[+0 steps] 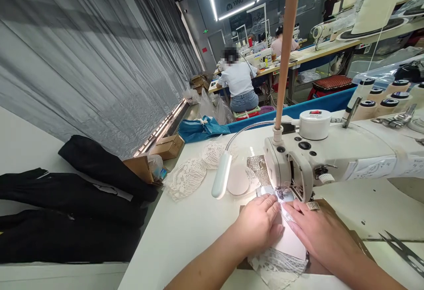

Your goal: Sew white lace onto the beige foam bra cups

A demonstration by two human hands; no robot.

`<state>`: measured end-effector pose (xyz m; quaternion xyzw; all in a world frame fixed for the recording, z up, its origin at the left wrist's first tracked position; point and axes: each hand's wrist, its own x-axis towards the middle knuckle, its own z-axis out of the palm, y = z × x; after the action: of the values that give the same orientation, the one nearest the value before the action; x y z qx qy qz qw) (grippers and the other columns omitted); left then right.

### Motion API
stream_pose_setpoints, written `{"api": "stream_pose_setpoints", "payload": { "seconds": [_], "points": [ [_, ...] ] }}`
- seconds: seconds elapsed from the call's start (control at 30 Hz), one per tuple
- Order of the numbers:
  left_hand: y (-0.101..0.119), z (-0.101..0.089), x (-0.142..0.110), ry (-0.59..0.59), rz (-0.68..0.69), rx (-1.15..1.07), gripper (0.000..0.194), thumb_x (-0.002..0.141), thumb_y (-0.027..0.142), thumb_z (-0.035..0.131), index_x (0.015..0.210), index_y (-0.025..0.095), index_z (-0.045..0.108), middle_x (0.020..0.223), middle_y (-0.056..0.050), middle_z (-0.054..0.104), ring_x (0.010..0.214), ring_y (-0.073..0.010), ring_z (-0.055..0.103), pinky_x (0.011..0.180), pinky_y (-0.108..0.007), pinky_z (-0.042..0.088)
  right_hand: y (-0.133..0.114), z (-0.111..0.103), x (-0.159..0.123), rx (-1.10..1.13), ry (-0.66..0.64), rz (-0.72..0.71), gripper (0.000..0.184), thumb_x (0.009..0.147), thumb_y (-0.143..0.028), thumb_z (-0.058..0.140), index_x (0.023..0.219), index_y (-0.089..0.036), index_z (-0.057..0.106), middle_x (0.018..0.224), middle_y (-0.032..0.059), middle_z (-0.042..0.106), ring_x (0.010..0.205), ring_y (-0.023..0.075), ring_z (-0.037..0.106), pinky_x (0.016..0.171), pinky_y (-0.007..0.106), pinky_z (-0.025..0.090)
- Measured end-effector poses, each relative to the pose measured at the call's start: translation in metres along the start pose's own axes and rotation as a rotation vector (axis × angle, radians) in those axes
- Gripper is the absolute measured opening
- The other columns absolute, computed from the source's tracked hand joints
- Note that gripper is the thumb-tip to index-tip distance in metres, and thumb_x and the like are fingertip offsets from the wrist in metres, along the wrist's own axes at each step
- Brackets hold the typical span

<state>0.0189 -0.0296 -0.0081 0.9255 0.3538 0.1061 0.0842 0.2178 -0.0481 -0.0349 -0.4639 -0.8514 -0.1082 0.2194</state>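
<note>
My left hand [260, 223] lies flat, fingers together, on a white fabric piece [291, 241] edged with white lace [276, 268], just in front of the sewing machine's needle area [285, 194]. My right hand [318, 230] rests flat on the same piece from the right, fingers stretched toward the presser foot. Both hands press the fabric against the table. The white sewing machine [331, 157] stands behind the hands, its head right above the fingertips. The needle itself is hidden.
Stacks of white lace pieces [187, 177] lie behind on the white table [185, 232], beside a gooseneck lamp [221, 175]. Black garments [79, 192] are piled at left. Scissors [402, 250] lie at right. Thread cones [380, 100] stand behind the machine. Other people sit at far benches.
</note>
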Motion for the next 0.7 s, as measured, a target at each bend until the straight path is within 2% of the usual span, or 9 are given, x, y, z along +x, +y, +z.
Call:
{"api": "stream_pose_setpoints", "payload": {
  "seconds": [0.13,0.23,0.37,0.47,0.57,0.7],
  "points": [
    [-0.012,-0.003,0.003,-0.046,0.03,-0.011,0.053,0.091,0.034,0.049,0.134,0.004,0.051,0.139,-0.018,0.053,0.126,-0.0289,0.052,0.109,-0.04,0.042,0.0,0.002,0.003,-0.029,0.006,0.019,0.035,0.088,-0.015,0.042,0.108,-0.021,0.07,0.1,0.0096,0.073,0.077,0.0233,0.069,0.057,0.032,0.051],
    [-0.018,-0.006,0.006,-0.06,0.06,0.001,0.052,0.09,0.034,0.048,0.134,0.006,0.051,0.138,-0.017,0.054,0.123,-0.0287,0.054,0.107,-0.041,0.044,0.0,0.003,0.003,-0.02,-0.032,0.055,0.036,0.087,-0.015,0.043,0.111,-0.023,0.069,0.102,0.0089,0.074,0.07,0.0213,0.068,0.054,0.03,0.05],
    [-0.025,-0.015,0.01,-0.067,0.119,0.027,0.048,0.089,0.028,0.049,0.132,0.008,0.052,0.132,-0.014,0.059,0.117,-0.0273,0.057,0.103,-0.039,0.045,0.002,0.002,0.003,0.018,-0.048,0.055,0.038,0.089,-0.02,0.041,0.114,-0.022,0.069,0.107,0.0108,0.073,0.073,0.0248,0.07,0.05,0.032,0.051],
    [-0.025,-0.021,0.009,-0.07,0.134,0.077,0.041,0.088,0.023,0.048,0.127,0.009,0.055,0.131,-0.014,0.059,0.115,-0.0282,0.056,0.103,-0.044,0.042,0.007,-0.001,0.003,0.085,-0.054,0.052,0.037,0.092,-0.021,0.038,0.108,-0.02,0.071,0.097,0.0103,0.075,0.075,0.0259,0.071,0.058,0.035,0.056],
    [-0.019,-0.022,0.006,-0.056,0.168,0.092,0.036,0.087,0.022,0.049,0.12,0.009,0.057,0.13,-0.015,0.058,0.118,-0.0294,0.052,0.105,-0.047,0.037,0.011,-0.004,0.003,0.138,-0.016,0.1,0.039,0.092,-0.021,0.034,0.1,-0.019,0.072,0.084,0.009,0.077,0.068,0.024,0.071,0.056,0.033,0.056],
    [-0.01,-0.018,0.002,-0.051,0.164,0.031,0.038,0.09,0.039,0.052,0.115,0.011,0.057,0.113,-0.014,0.062,0.11,-0.0274,0.053,0.106,-0.049,0.033,0.015,-0.003,0.001,0.191,-0.054,0.145,0.04,0.093,-0.021,0.032,0.093,-0.022,0.071,0.076,0.0049,0.076,0.06,0.0209,0.07,0.051,0.028,0.054]
  ]
}}
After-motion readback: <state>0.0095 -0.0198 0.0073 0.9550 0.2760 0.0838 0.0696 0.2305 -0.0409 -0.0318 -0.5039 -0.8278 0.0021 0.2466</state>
